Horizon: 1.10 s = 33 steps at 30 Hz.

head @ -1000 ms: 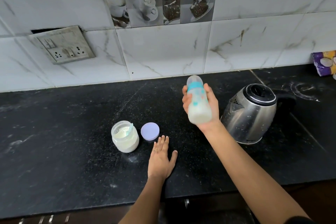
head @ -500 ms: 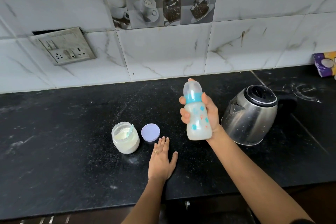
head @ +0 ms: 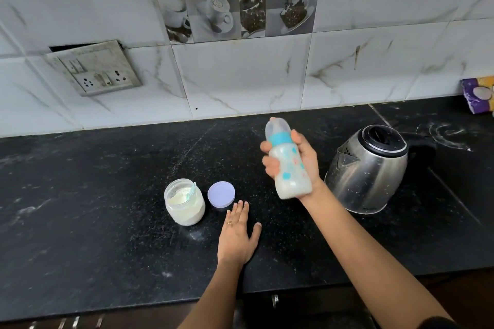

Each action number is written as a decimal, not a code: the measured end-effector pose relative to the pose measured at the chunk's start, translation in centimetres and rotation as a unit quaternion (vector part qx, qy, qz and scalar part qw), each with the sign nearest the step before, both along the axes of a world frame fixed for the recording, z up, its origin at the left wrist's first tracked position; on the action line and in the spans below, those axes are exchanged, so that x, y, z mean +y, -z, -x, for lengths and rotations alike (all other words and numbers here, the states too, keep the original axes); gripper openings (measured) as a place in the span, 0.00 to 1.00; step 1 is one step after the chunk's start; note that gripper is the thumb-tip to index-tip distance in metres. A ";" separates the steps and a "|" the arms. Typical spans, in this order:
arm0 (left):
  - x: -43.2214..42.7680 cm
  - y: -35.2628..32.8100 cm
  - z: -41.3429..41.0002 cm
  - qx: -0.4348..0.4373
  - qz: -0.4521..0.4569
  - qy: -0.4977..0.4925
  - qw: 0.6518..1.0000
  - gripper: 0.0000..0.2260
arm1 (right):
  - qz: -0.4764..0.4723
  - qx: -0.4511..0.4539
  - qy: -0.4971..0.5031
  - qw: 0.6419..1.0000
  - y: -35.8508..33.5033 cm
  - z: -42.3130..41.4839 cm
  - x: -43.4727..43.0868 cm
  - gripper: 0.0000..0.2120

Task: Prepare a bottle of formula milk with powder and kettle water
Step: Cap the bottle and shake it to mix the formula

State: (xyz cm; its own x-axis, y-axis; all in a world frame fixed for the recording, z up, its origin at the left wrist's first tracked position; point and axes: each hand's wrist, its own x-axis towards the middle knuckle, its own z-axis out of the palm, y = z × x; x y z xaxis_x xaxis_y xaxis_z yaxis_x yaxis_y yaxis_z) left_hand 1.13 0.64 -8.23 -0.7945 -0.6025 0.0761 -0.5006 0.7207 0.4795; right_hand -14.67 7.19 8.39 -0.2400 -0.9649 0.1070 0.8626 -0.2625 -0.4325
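My right hand (head: pixel 307 160) grips a baby bottle (head: pixel 287 160) above the black counter (head: pixel 93 208). The bottle has a clear cap, a teal ring and milky liquid inside, and it leans slightly left. My left hand (head: pixel 238 235) lies flat on the counter, fingers apart, holding nothing. Just left of it stands an open jar of white powder (head: pixel 184 201) with a scoop inside, and its lilac lid (head: pixel 221 194) lies beside it. A steel kettle (head: pixel 369 168) with a black lid stands to the right of the bottle.
A tiled wall with a switch and socket plate (head: pixel 96 69) runs behind the counter. A purple and yellow packet (head: pixel 478 95) sits at the far right. White powder marks streak the counter behind the kettle. The counter's front edge runs below my arms.
The bottle has gone down and then up a little in my right hand, its tilt changing. My left hand has stayed flat on the counter.
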 end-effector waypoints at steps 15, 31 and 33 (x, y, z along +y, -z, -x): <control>0.0 0.1 0.0 -0.007 0.005 0.000 1.000 0.29 | -0.033 -0.075 0.074 0.994 0.9 0.4 0.0 0.33; 0.1 0.2 -0.1 -0.005 -0.002 -0.002 1.000 0.29 | -0.069 -0.083 0.085 0.991 2.2 0.5 1.1 0.35; 0.1 0.1 -0.1 -0.008 -0.002 -0.001 1.000 0.29 | -0.091 -0.078 0.052 0.991 2.9 0.7 1.2 0.32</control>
